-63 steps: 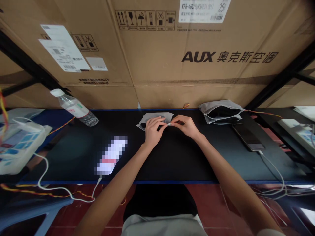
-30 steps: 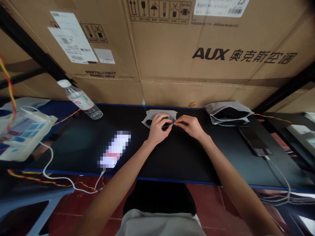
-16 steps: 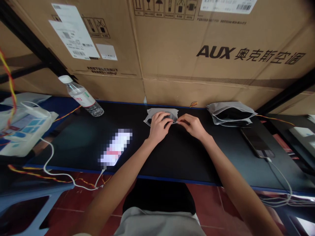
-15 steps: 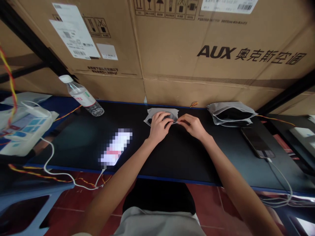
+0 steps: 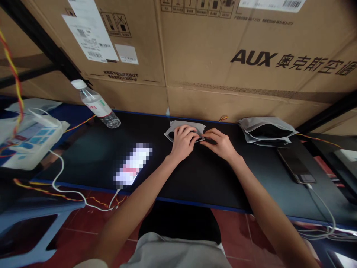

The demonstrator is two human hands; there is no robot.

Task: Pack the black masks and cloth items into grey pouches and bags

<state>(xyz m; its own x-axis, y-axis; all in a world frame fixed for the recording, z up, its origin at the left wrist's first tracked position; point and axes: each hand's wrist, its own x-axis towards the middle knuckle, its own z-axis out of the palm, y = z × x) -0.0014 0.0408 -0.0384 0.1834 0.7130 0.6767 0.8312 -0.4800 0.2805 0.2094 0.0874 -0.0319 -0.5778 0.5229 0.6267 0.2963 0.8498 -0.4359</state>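
A small frosted grey zip bag point(image 5: 181, 124) lies on the black table mat, with something dark showing through it. My left hand point(image 5: 183, 143) rests over its front, fingers curled and the thumb and fingertips pinching the near edge. At the bag's right corner my right hand point(image 5: 221, 146) pinches the end of the same edge between thumb and forefinger. Part of the bag is hidden under my left fingers. To the right, more frosted bags point(image 5: 267, 121) lie stacked with dark contents.
A water bottle point(image 5: 97, 106) stands at the back left. A lit phone point(image 5: 135, 163) on a white cable lies left of my forearm; a dark phone point(image 5: 295, 165) charges at right. Behind the black mat point(image 5: 212, 182) rises a large cardboard box point(image 5: 200, 48). A power strip point(image 5: 36, 145) sits far left.
The view has shifted slightly, so the surroundings sit a little further right. Both hands stay on the bag, with only a small shift of the fingers at its right corner.
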